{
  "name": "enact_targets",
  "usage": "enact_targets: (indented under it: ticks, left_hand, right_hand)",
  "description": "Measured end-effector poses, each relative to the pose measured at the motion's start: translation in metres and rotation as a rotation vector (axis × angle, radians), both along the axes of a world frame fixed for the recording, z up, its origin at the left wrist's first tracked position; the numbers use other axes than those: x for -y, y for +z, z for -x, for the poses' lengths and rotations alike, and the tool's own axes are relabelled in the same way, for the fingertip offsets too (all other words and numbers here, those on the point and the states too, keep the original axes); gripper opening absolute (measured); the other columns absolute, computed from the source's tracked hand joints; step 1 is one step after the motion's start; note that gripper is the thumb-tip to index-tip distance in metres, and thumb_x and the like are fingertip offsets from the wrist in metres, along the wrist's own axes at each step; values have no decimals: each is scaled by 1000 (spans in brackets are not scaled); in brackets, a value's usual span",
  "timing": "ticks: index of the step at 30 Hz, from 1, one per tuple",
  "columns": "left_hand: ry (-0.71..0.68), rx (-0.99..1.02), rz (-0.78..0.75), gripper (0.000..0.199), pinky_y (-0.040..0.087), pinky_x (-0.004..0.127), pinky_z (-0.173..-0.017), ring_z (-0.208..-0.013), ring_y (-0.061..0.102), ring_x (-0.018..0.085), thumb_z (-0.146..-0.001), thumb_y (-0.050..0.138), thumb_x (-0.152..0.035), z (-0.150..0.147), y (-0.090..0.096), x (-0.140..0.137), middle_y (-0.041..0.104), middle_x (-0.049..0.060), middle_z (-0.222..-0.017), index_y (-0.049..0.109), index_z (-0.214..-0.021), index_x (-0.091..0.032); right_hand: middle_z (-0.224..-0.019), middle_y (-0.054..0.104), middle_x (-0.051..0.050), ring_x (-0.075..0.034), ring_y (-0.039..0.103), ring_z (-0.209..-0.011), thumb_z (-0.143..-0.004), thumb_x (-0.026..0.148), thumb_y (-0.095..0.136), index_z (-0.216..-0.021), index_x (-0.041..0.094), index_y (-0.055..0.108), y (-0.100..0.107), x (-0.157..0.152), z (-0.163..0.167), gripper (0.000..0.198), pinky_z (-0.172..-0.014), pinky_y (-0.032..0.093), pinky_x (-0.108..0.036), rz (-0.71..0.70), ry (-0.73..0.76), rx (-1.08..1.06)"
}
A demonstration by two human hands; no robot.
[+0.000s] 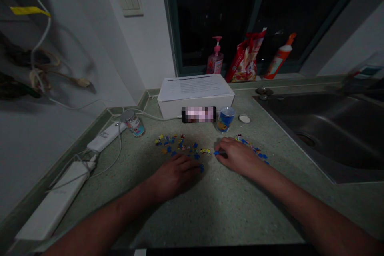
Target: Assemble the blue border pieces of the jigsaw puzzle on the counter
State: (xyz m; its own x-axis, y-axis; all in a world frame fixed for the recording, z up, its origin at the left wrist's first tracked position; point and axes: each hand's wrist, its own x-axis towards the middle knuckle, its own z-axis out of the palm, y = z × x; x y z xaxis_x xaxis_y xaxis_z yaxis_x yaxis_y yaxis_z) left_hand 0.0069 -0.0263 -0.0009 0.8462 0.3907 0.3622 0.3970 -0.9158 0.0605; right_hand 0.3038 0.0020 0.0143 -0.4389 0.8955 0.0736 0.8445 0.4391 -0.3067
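Note:
My right hand (238,155) is closed in a pinch, with a small blue puzzle piece (216,153) between thumb and fingertips just above or on the counter. My left hand (177,174) rests low over the counter, fingers stretched out, palm down. Another blue puzzle piece (201,167) lies at its fingertips; whether they touch it is hard to tell. Loose blue, yellow and multicoloured pieces (181,142) spread beyond my left hand. More pieces (255,149) lie past my right hand, partly covered by it. A blue can (225,120) stands behind them.
Behind are a phone (199,115), its picture blurred, and a white box (196,96) with papers on top. A round lid (245,119) is near the sink (324,128). On the left stand a clear jar (133,123) and white power strips (60,200) with cables.

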Motion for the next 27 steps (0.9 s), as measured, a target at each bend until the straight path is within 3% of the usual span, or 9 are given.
enact_targets:
  ticks: [13,27]
  left_hand:
    - [-8,-21,44,25,59,43,-98,-110,73,25,-115,54,-24,0,-6,-1,80,7,-128,73,-129,-18]
    - [25,-40,75,24,59,42,-98,-108,74,25,-112,59,-24,-2,-2,2,80,8,-126,74,-130,-18]
  right_hand:
    - [-98,74,-8,-26,72,-95,-88,12,74,-94,20,73,-1,9,8,10,-85,53,-38,-37,101,25]
    - [-105,75,-9,-28,71,-100,-87,16,77,-101,19,74,-4,23,25,15,-87,50,-39,-36,194,-5]
